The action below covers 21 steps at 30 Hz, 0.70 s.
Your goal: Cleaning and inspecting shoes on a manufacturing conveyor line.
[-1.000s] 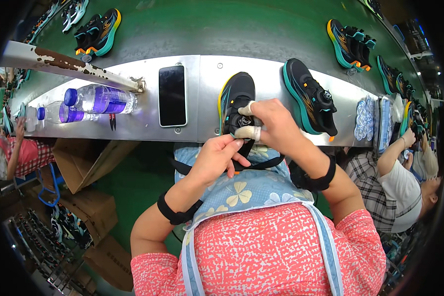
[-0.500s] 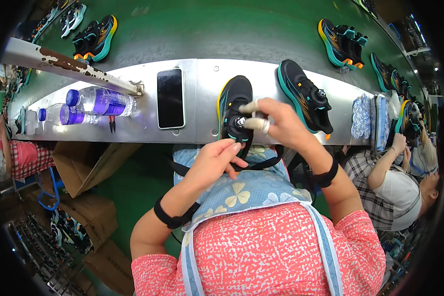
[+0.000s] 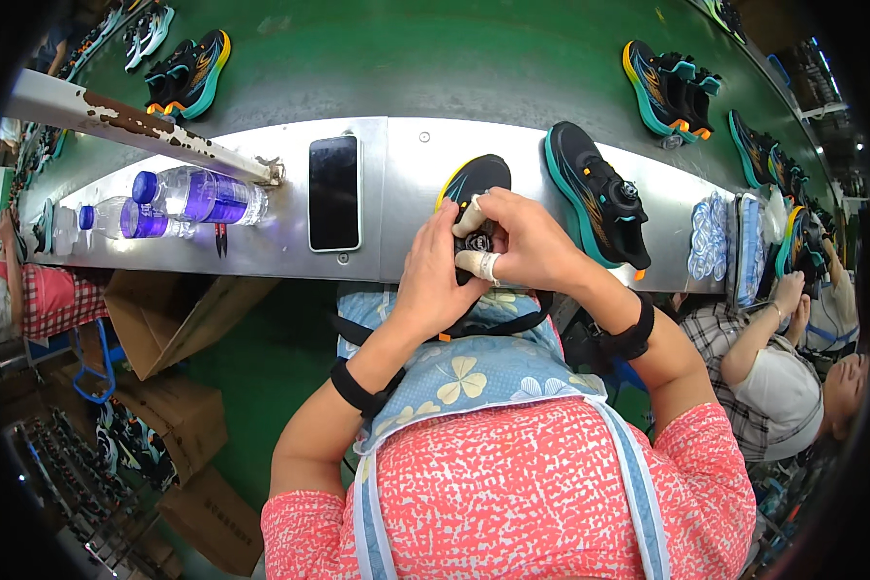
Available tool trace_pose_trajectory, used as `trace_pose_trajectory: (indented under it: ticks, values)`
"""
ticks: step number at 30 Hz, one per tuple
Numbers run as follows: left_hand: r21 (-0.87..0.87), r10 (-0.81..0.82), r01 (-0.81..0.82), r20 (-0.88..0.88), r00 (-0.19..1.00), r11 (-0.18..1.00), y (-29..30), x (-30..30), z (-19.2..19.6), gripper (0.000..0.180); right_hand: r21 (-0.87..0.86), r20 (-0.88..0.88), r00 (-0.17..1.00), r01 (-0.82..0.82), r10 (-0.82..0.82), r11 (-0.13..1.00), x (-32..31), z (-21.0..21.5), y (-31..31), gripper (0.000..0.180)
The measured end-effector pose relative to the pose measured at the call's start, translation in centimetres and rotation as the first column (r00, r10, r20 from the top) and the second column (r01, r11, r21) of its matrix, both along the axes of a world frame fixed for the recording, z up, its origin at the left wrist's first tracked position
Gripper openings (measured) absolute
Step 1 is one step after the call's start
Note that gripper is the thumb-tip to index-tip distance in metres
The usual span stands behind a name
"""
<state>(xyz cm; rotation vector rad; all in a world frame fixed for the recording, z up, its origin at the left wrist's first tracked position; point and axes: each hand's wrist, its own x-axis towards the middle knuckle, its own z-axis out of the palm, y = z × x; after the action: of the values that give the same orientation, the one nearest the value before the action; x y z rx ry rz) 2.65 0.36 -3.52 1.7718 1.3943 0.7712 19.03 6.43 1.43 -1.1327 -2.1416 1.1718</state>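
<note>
A black sneaker (image 3: 479, 176) with a yellow-edged sole lies in front of me at the metal ledge's near edge, toe pointing away. My left hand (image 3: 429, 275) is closed along its left side. White covers wrap the thumb and a finger of my right hand (image 3: 532, 237), which pinches around the round lacing dial (image 3: 476, 246) on the sneaker's tongue. Both hands hide most of the shoe's middle and heel. To the right stands a second black sneaker (image 3: 597, 198) with a teal sole and a similar dial, touched by neither hand.
On the metal ledge (image 3: 411, 174) lie a phone (image 3: 334, 193) and plastic bottles (image 3: 208, 196) at left, with a bag of small clear parts (image 3: 708, 237) at right. A chipped metal bar (image 3: 155, 135) crosses the left. More sneakers (image 3: 659, 92) sit on the green belt (image 3: 435, 58). A co-worker (image 3: 764, 367) sits at right.
My left hand has moved up from the heel to the sneaker's side. My right fingers have closed in around the dial. The sneaker has turned slightly, its toe shifting right.
</note>
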Motion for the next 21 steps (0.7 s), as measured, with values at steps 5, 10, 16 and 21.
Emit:
trace_pose_trajectory:
  ticks: [5, 10, 16, 21]
  values:
    - [-0.029, -0.028, 0.028, 0.006, 1.000, 0.999, 0.3, 0.1, 0.3, 0.093, -0.139, 0.005, 1.000, -0.027, 0.028, 0.990, 0.5, 0.7, 0.4, 0.028]
    - [-0.036, -0.049, 0.049, 0.002, 0.999, 0.998, 0.5, -0.2, 0.1, 0.092, -0.219, -0.082, 0.990, -0.128, 0.113, 0.967, 1.9, 1.5, 1.0, 0.030]
    - [-0.021, -0.012, 0.012, 0.018, 1.000, 1.000, 0.6, 0.0, 0.2, 0.091, 0.082, 0.165, 0.983, -0.091, 0.077, 0.992, 2.1, 1.8, -0.4, 0.038]
    - [0.025, -0.027, 0.027, -0.020, 0.999, 0.999, 0.6, 0.2, -0.1, 0.093, 0.224, 0.303, 0.953, -0.092, 0.021, 0.970, 1.3, 2.3, -0.5, 0.025]
